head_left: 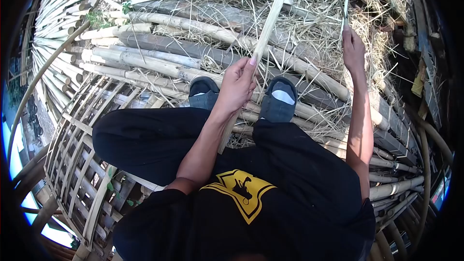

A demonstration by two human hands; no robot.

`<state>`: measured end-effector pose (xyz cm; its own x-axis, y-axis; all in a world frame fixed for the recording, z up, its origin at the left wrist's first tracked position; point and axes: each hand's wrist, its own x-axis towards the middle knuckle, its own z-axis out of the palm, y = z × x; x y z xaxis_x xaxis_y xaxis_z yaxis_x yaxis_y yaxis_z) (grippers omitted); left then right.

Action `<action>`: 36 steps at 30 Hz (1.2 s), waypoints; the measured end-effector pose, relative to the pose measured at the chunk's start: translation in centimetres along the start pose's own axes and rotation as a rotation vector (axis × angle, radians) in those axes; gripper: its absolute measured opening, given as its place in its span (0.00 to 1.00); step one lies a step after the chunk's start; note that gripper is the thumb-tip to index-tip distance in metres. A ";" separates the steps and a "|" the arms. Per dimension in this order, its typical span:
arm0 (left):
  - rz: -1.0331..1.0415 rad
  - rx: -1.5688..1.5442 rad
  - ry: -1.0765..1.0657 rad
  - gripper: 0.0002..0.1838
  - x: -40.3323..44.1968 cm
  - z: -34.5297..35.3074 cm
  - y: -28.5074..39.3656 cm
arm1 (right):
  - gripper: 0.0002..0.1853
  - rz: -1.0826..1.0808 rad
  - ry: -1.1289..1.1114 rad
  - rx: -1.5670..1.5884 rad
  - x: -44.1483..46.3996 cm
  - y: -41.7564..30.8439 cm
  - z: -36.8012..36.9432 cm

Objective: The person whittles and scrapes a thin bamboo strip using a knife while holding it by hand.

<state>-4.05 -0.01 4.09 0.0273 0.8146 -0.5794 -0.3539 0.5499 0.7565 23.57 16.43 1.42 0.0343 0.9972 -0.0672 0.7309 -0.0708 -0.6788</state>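
My left hand (237,84) is closed around a pale, flat bamboo strip (274,17), thumb along its face. The strip slants up and away to the right, and its lower end passes below my wrist toward my lap. Out to the right, my right hand (353,50) is wrapped round the handle of a knife (346,10), its narrow blade pointing away from me. The blade is seen nearly edge-on, with its tip near the top of the view. The two hands are well apart, and the knife does not touch the strip.
Bamboo poles (183,26) lie across the ground beneath my sandals (279,100). Thin shavings (314,43) are scattered over them. At the left are a woven bamboo lattice (79,164) and stacked pole ends (55,67). More poles (396,187) lie at the right.
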 end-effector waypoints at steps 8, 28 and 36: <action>0.138 0.142 0.076 0.19 0.3 0.1 -0.6 | 0.21 -0.430 -0.396 0.017 -7.1 -6.0 5.7; 0.108 0.135 0.029 0.15 0.6 0.1 -0.4 | 0.33 -0.034 0.261 -0.195 6.1 3.8 -7.4; 0.066 0.070 -0.003 0.17 0.1 0.3 0.5 | 0.23 -0.441 -0.347 -0.060 -3.7 -5.9 3.0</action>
<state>-3.97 0.40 4.54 0.0093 0.8502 -0.5263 -0.2891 0.5061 0.8125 17.07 13.07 3.53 -0.5023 0.8642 -0.0301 0.6628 0.3624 -0.6553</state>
